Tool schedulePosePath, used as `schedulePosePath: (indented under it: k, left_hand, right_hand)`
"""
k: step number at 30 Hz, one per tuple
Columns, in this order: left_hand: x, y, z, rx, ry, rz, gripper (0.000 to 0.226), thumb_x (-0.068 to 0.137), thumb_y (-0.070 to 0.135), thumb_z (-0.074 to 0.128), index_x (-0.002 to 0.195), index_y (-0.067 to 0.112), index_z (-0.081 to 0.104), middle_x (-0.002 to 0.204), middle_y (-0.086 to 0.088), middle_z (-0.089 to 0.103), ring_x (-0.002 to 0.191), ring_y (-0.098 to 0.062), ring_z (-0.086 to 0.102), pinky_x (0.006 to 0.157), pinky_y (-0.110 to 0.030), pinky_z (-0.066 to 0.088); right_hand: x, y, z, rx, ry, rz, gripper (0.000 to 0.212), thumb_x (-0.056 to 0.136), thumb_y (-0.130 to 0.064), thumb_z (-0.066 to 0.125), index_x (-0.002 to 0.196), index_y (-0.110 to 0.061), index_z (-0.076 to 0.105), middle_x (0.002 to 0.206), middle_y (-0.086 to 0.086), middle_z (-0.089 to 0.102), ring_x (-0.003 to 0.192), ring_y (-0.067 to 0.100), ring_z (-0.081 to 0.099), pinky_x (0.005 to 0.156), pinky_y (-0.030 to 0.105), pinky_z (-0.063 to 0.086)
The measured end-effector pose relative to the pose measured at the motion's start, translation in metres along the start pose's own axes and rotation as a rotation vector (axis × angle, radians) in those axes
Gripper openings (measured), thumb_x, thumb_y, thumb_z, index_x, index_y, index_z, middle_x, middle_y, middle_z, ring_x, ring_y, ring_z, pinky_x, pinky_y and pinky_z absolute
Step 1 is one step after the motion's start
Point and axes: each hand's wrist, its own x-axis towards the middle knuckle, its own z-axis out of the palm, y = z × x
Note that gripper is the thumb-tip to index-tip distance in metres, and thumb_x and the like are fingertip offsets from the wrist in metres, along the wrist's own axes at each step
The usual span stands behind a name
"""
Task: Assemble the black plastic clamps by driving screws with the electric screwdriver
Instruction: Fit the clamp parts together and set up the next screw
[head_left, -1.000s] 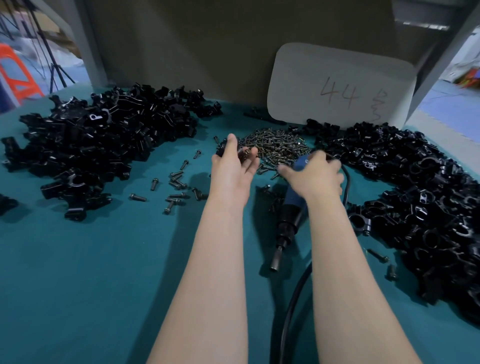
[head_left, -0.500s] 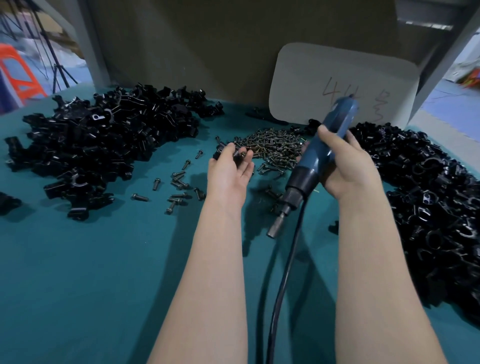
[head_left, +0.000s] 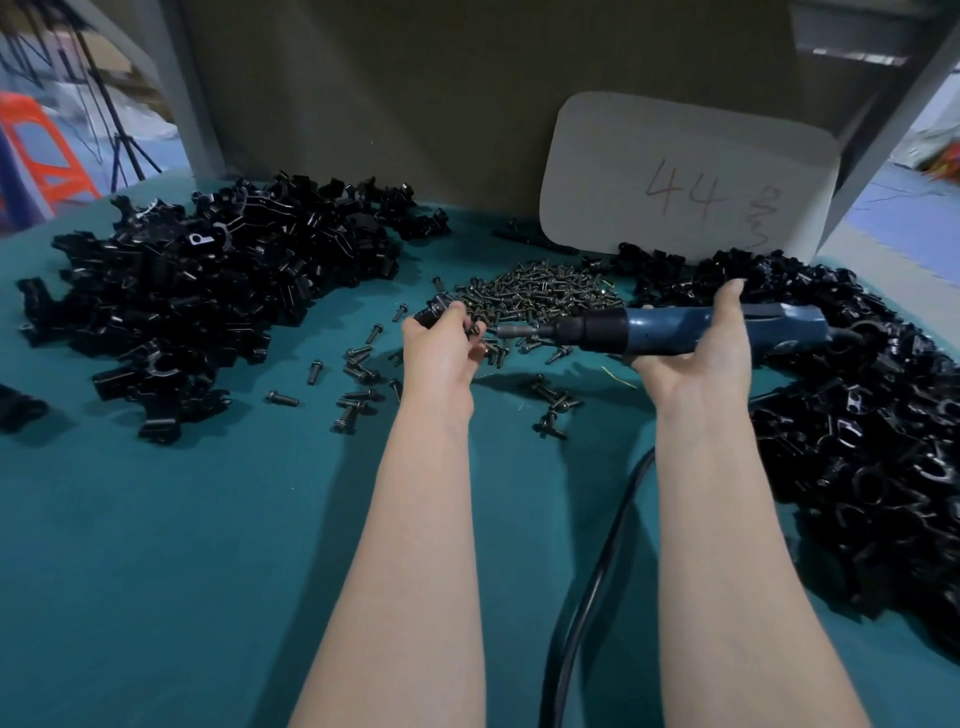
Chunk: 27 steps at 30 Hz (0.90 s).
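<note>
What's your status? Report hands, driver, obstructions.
Left hand holds black clamp. Right hand grips electric screwdriver, level, bit toward the left fingers. Nothing in the gap.

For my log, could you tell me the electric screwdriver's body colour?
The screwdriver is dark blue; head view.

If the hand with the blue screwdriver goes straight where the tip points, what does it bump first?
Probably the left hand, which holds a black clamp; the screwdriver in the right hand aims at it, though depth is unclear.
</note>
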Motion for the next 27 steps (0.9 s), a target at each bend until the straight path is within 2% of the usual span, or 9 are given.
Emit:
schedulePosePath:
  k: [5,8,10,14,18,20,22,24,27]
  left_hand:
    - [0.002,-0.002,0.000,0.073,-0.007,0.008,0.019,0.098,0.008,0.050,0.085,0.016,0.039,0.080,-0.003,0.051,0.071,-0.015,0.052,0.064,-0.024,0.047]
    - [0.002,-0.004,0.002,0.124,-0.010,0.043,0.018,0.099,0.008,0.050,0.086,0.016,0.041,0.081,-0.002,0.051,0.073,-0.015,0.052,0.068,-0.024,0.047]
    - [0.001,-0.005,0.004,0.171,-0.020,0.069,0.017,0.099,0.009,0.050,0.087,0.017,0.041,0.083,-0.001,0.052,0.076,-0.014,0.054,0.077,-0.028,0.050]
    - [0.000,-0.008,0.006,0.274,-0.035,0.102,0.017,0.098,0.012,0.051,0.086,0.020,0.041,0.086,0.001,0.052,0.088,-0.020,0.055,0.101,-0.041,0.047]
    - [0.000,-0.011,0.004,0.305,-0.039,0.123,0.016,0.097,0.013,0.053,0.087,0.020,0.043,0.088,0.001,0.053,0.095,-0.022,0.055,0.103,-0.043,0.045]
    - [0.001,-0.012,0.004,0.335,-0.043,0.146,0.011,0.098,0.016,0.053,0.092,0.018,0.044,0.091,0.000,0.053,0.094,-0.021,0.054,0.098,-0.039,0.048]
    - [0.001,-0.014,0.004,0.396,-0.033,0.192,0.009,0.098,0.019,0.051,0.102,0.016,0.044,0.094,0.000,0.053,0.087,-0.016,0.053,0.079,-0.027,0.048]
    - [0.000,-0.016,0.004,0.479,-0.015,0.253,0.012,0.099,0.020,0.050,0.107,0.015,0.043,0.090,0.003,0.052,0.076,-0.007,0.049,0.061,-0.020,0.036]
    - [-0.002,-0.020,0.004,0.507,0.023,0.313,0.012,0.099,0.021,0.048,0.106,0.015,0.041,0.082,0.007,0.048,0.070,-0.004,0.044,0.055,-0.019,0.034]
  right_hand:
    - [-0.001,0.003,0.004,0.015,0.030,-0.037,0.040,0.086,-0.046,0.067,0.107,-0.016,0.050,0.112,0.009,0.060,0.098,0.028,0.065,0.091,0.053,0.051]
    - [-0.001,0.006,0.005,0.017,0.055,-0.069,0.050,0.087,-0.045,0.066,0.122,-0.018,0.043,0.110,0.005,0.058,0.094,0.022,0.064,0.091,0.046,0.053]
    - [-0.002,0.007,0.005,-0.016,0.070,-0.084,0.054,0.087,-0.046,0.065,0.125,-0.018,0.039,0.113,0.004,0.057,0.095,0.020,0.063,0.086,0.043,0.055]
    - [-0.003,0.010,0.006,-0.035,0.070,-0.108,0.057,0.089,-0.048,0.061,0.131,-0.018,0.037,0.109,0.000,0.054,0.085,0.015,0.060,0.060,0.028,0.051]
    - [-0.002,0.014,0.004,-0.063,0.071,-0.124,0.054,0.090,-0.048,0.060,0.129,-0.020,0.035,0.109,-0.003,0.053,0.091,0.013,0.059,0.071,0.030,0.050]
    - [-0.002,0.015,0.004,-0.052,0.066,-0.132,0.050,0.090,-0.048,0.060,0.124,-0.020,0.035,0.110,-0.003,0.053,0.093,0.013,0.060,0.074,0.030,0.050]
    - [-0.004,0.015,0.005,-0.028,0.054,-0.161,0.046,0.092,-0.045,0.059,0.121,-0.018,0.036,0.104,-0.002,0.054,0.088,0.013,0.060,0.065,0.025,0.051]
    - [-0.005,0.018,0.007,-0.019,0.035,-0.195,0.042,0.094,-0.042,0.057,0.119,-0.017,0.035,0.098,-0.002,0.054,0.081,0.011,0.060,0.055,0.020,0.050]
    - [-0.009,0.025,0.011,-0.063,0.012,-0.244,0.046,0.095,-0.042,0.054,0.125,-0.018,0.028,0.103,-0.001,0.054,0.086,0.012,0.061,0.057,0.016,0.050]
